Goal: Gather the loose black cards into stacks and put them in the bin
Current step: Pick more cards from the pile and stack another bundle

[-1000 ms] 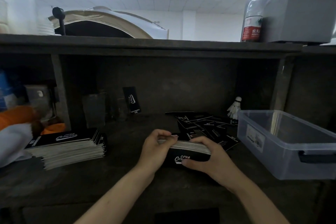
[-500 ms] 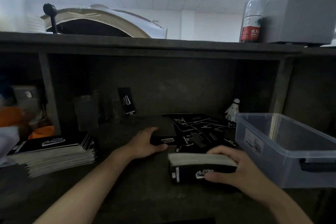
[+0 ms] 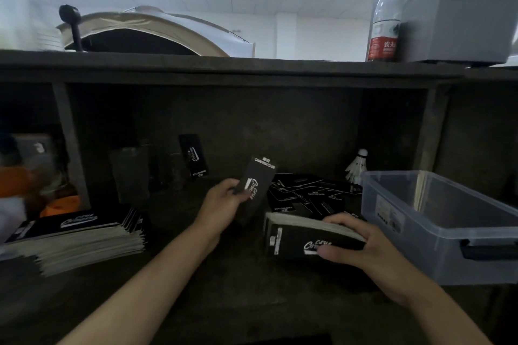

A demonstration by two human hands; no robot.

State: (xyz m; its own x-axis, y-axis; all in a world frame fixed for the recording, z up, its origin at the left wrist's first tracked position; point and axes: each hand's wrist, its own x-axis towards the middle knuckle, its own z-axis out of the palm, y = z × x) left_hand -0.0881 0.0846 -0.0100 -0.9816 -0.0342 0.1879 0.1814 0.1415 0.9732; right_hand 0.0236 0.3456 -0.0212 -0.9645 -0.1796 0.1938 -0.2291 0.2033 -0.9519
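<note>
My left hand (image 3: 224,203) holds a single black card (image 3: 256,186) lifted off the desk, tilted upright with white lettering facing me. A thick stack of black cards (image 3: 302,238) lies on the dark desk in front of me, and my right hand (image 3: 361,244) grips its right end, fingers over the top and thumb on the front face. Behind the stack, several loose black cards (image 3: 311,194) lie scattered. The clear plastic bin (image 3: 437,249) stands at the right, just beyond my right hand.
A larger pile of black cards (image 3: 75,235) sits at the left of the desk. One card (image 3: 194,155) leans against the back wall, near a shuttlecock (image 3: 356,166). Overhead runs a shelf (image 3: 224,67) carrying a water bottle (image 3: 384,19).
My left hand left the stack, reached to the loose cards and lifted one up. My right hand drew the stack to the right, nearer the bin.
</note>
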